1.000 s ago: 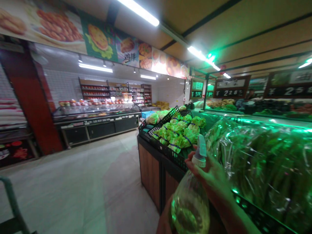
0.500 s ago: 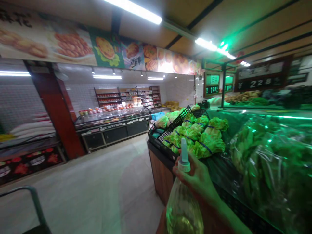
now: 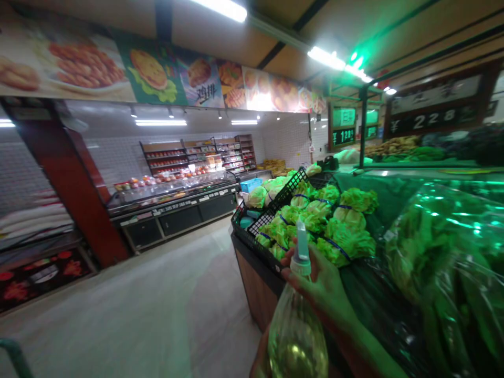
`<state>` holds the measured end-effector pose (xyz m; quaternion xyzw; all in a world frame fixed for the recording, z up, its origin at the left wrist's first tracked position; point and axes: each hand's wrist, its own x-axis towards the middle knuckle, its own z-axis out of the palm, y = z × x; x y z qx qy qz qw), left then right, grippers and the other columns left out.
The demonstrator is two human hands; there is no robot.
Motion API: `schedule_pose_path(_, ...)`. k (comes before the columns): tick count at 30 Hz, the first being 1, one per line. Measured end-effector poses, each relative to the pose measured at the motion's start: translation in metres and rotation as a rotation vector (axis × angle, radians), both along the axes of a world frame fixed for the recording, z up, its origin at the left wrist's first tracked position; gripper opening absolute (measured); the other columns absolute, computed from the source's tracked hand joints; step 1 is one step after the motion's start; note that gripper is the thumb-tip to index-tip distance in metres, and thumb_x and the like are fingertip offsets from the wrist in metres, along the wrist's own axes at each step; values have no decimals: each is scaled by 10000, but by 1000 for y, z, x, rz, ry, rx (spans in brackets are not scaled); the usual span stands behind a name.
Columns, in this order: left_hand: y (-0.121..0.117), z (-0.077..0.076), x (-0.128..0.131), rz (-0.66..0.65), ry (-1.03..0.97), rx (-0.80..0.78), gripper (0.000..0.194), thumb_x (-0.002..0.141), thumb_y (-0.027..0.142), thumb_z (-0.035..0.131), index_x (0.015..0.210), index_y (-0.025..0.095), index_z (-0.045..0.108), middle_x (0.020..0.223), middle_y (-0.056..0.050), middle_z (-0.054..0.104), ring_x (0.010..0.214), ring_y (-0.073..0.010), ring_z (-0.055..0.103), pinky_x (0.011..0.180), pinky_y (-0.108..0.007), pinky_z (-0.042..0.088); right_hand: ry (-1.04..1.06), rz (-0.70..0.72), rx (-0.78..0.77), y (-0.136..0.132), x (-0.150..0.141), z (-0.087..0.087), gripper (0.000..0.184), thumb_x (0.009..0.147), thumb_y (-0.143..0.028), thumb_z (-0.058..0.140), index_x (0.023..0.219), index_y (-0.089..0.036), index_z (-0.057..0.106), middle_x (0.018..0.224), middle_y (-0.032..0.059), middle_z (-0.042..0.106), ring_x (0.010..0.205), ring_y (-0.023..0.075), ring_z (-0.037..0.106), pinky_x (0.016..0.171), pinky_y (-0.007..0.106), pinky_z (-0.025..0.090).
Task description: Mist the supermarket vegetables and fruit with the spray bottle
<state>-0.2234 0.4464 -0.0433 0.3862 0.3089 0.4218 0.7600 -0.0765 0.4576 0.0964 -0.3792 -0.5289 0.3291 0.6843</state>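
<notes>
A clear spray bottle point(image 3: 298, 336) with a white nozzle stands upright in front of me, partly filled with pale yellowish liquid. My right hand point(image 3: 325, 289) is closed round its neck, just below the nozzle. Low on the bottle's left side, my left hand point(image 3: 260, 359) grips the body; most of this hand is cut off by the frame's bottom edge or hidden. Just beyond the nozzle lie heads of leafy lettuce point(image 3: 348, 239) tied with blue bands, beside a black plastic crate point(image 3: 271, 257). Neither hand touches the lettuce.
Greens in clear plastic bags point(image 3: 444, 252) fill the right side of the display stand. A glass-fronted counter point(image 3: 181, 197) runs along the back left, near a red-brown pillar point(image 3: 74, 173). A metal handle point(image 3: 16, 357) shows at bottom left. Pale floor point(image 3: 157, 315) lies between.
The view has shifted slightly right and forward, so the lettuce stand looks nearer and the metal handle has slid towards the lower left edge. Both hands keep their hold on the spray bottle.
</notes>
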Motion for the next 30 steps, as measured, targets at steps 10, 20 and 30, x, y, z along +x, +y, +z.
schedule_pose_path(10, 33, 14, 10, -99, -113, 312, 1001, 371, 358, 947, 1280, 250, 543, 1330, -97, 643, 1300, -385, 525, 1082, -471, 411, -133, -318, 45, 15, 21, 4, 424, 756, -424, 754, 1097, -211, 618, 884, 22, 688, 797, 230, 649, 719, 328, 513)
schedule_pose_path(20, 86, 68, -26, -559, -355, 340, 778, 519, 198, 886, 1237, 221, 588, 1260, -96, 666, 1167, -310, 611, 970, -409, 437, -132, -742, 3, 25, -19, 8, 487, 737, -495, 761, 1102, -197, 637, 853, 35, 695, 731, 236, 653, 663, 340, 520)
schedule_pose_path(30, 118, 53, -65, -705, -375, 336, 847, 504, 310, 925, 1276, 205, 595, 1284, -120, 676, 1202, -343, 605, 1012, -457, 438, -169, -924, -112, 29, -63, -2, 663, 707, -582, 752, 1211, -180, 598, 873, 45, 702, 746, 258, 670, 709, 374, 532)
